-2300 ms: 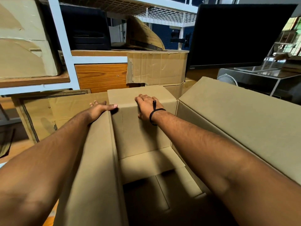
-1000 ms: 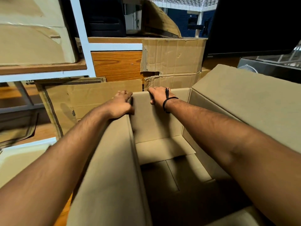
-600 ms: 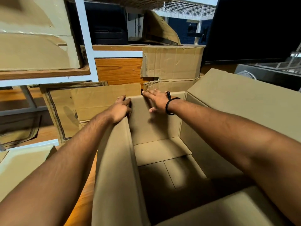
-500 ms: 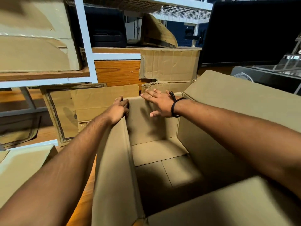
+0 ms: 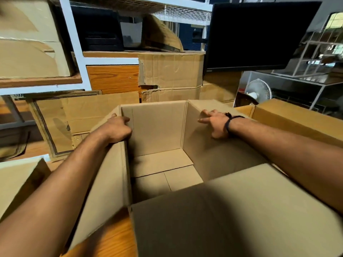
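Observation:
A large open cardboard box point(image 5: 157, 132) stands in front of me on a wooden surface, with nothing inside and its bottom flaps folded flat. My left hand point(image 5: 116, 127) grips the top of the box's left wall near the far corner, fingers curled over the edge. My right hand point(image 5: 216, 123), with a black band at the wrist, rests spread on the right wall's top edge where the right flap point(image 5: 289, 117) folds outward. The near flap point(image 5: 232, 210) leans toward me.
White-framed shelves point(image 5: 74, 45) hold worn cartons behind the box. Flattened cardboard point(image 5: 78, 115) leans at the left, stacked cartons point(image 5: 170, 71) sit behind. A black monitor point(image 5: 259, 34) hangs at upper right, with a small white fan point(image 5: 259, 91) below it.
My right hand left the far wall and moved right onto the right wall's edge. The far flap, earlier upright, no longer stands. My left hand stays on the left wall.

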A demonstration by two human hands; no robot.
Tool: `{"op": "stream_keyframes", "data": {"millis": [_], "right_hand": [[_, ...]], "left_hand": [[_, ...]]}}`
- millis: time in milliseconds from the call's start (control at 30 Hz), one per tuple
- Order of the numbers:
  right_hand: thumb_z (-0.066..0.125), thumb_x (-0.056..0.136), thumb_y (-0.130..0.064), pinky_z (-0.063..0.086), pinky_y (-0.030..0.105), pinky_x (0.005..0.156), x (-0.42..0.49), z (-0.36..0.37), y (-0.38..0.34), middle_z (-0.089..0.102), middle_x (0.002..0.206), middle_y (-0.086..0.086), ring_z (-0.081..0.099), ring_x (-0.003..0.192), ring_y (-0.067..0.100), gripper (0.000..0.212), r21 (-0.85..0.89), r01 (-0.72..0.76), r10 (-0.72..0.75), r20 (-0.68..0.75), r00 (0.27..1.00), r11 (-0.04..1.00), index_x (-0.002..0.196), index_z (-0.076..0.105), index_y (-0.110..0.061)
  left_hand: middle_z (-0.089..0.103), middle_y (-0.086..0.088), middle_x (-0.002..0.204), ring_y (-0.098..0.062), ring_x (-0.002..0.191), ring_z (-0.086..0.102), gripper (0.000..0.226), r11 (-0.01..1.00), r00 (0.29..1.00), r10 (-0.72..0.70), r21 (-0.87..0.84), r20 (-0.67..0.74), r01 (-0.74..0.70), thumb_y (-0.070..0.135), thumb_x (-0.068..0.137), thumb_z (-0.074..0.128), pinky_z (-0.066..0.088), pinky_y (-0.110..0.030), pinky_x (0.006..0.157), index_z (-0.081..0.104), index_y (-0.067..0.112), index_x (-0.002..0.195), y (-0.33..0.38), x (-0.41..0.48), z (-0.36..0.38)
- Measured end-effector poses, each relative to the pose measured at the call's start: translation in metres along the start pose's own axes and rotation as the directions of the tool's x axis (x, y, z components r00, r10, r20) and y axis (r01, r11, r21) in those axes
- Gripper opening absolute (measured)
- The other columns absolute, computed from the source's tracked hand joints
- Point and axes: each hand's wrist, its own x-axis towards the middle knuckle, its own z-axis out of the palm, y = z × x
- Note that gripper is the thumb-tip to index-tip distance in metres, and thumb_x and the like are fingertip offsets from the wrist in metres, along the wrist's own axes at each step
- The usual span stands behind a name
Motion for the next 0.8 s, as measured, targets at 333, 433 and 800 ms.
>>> {"op": "stream_keyframes", "data": {"millis": [333,433,800], "right_hand": [[0.046,0.081,0.002,0.025,0.027,0.111,0.002,-0.014,-0.006,0.012,0.160,-0.006,0.027,0.143,0.020,0.067,0.306,0.126,-0.099,-0.100,0.990,0.944,0.139,0.048,-0.031],[0.043,0.080,0.005,0.020,0.027,0.115,0.005,-0.013,-0.018,0.015,0.160,-0.006,0.025,0.144,0.020,0.067,0.387,0.146,-0.099,-0.137,0.986,0.910,0.135,0.053,-0.031],[0.038,0.077,0.015,0.020,0.028,0.117,0.021,-0.001,-0.017,0.025,0.157,-0.006,0.024,0.144,0.018,0.067,0.607,0.181,-0.087,-0.180,0.980,0.774,0.121,0.065,-0.028]], "left_hand": [[0.050,-0.004,0.079,-0.002,0.046,0.056,0.060,0.884,0.993,-0.067,-0.467,-0.100,0.012,-0.019,0.074,0.040,0.048,-0.019,0.050,0.063,0.014,0.119,-0.022,-0.011,0.003],[0.054,-0.003,0.081,0.005,0.044,0.056,0.062,0.883,0.990,-0.100,-0.467,-0.097,0.043,-0.020,0.072,0.042,0.050,-0.018,0.053,0.063,0.016,0.118,-0.034,-0.015,-0.008],[0.048,-0.002,0.074,-0.009,0.058,0.053,0.057,0.793,0.973,-0.152,-0.609,-0.172,0.016,-0.018,0.074,0.035,0.042,-0.020,0.062,0.064,0.007,0.115,-0.027,-0.018,-0.005]]}}
